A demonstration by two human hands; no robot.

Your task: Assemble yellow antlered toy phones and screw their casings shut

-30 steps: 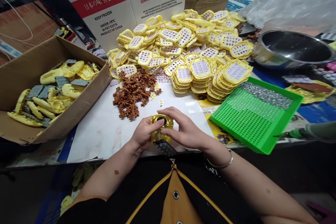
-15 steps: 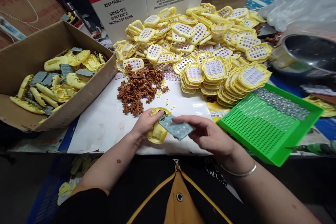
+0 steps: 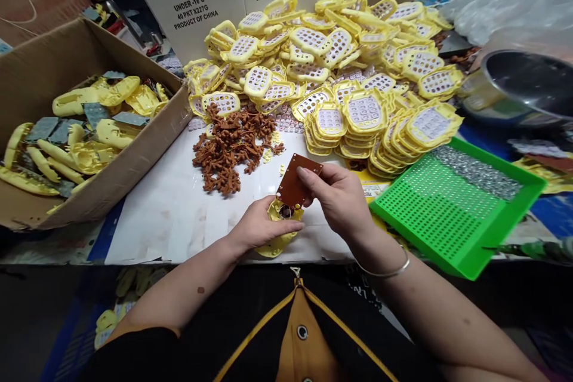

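Note:
My left hand [image 3: 264,225] is closed around a yellow plastic shell [image 3: 274,246], its thumb lying across the front. A dark round part and thin wires show inside the shell's upper end. Between thumb and fingers, my right hand [image 3: 342,197] pinches a circuit board [image 3: 293,182], brown side facing me, tilted up just above the shell. The board's lower edge meets or nearly meets the shell's top; I cannot tell which. Beyond the hands lies a heap of small brown plastic parts [image 3: 228,152], with tiny yellow pieces [image 3: 267,155] beside it.
At left stands a cardboard box [image 3: 147,125] of yellow shells and boards. Yellow keypad covers [image 3: 308,42] are piled at the back, with stacked ones [image 3: 364,113] nearer. On the right are a green tray [image 3: 465,262] holding screws [image 3: 478,173] and a metal bowl [image 3: 492,101].
My right hand has raised the circuit board and turned it from its grey-green side to its brown side. My left thumb has moved down across the yellow shell. The view has shifted slightly.

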